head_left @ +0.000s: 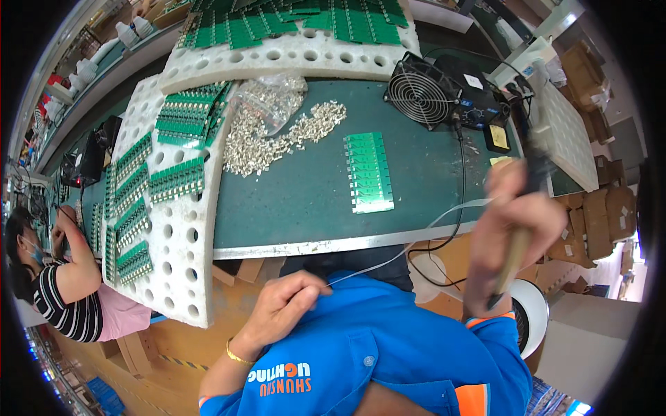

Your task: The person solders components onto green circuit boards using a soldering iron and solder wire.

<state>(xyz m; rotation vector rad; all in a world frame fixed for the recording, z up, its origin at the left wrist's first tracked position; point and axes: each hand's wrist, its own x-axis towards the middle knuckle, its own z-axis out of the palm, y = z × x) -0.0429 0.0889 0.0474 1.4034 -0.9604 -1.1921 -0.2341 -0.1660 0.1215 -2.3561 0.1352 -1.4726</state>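
Note:
My left hand (288, 305) is closed low in front of me, pinching a thin pale strip (437, 218) that runs up to the right toward my right hand (513, 229). That hand is raised at the bench's right, motion-blurred, wrapped round a dark tool with a yellowish handle (515, 260); its exact kind is unclear. A green circuit board panel (369, 173) lies on the dark green mat (291, 208). Left of it are small silvery metal parts (246, 149) and a clear plastic bag (274, 104) of similar parts.
Foam boards (180, 256) with rows of circuit boards (177, 114) fill the left and back. A black fan (420, 97) and black control unit (472, 93) stand at back right, with cables. A co-worker (69, 277) sits at left. Cardboard (596, 215) is stacked at right.

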